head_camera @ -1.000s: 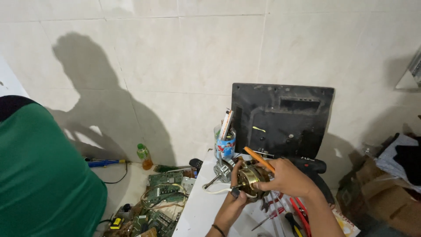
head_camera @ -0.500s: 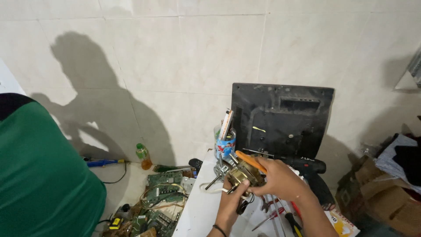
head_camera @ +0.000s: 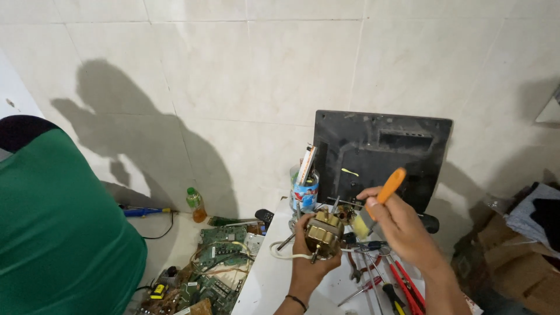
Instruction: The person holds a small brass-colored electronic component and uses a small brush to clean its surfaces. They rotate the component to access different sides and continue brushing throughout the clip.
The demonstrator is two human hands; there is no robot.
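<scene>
So the left hand (head_camera: 315, 256) is clamped round a small brass-coloured motor (head_camera: 324, 233), held just above the white counter (head_camera: 274, 280), while the right hand (head_camera: 402, 227), gripping an orange-handled brush (head_camera: 382, 198), has lifted off it since a second ago, so brushing looks paused; hands are now apart

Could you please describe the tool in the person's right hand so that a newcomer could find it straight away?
Start at the black panel leaning on the tiled wall. In front of it, the right hand holds a small brush beside the brass-coloured motor. Its orange handle is raised in the air, unlike the red-handled pliers lying flat.
</scene>
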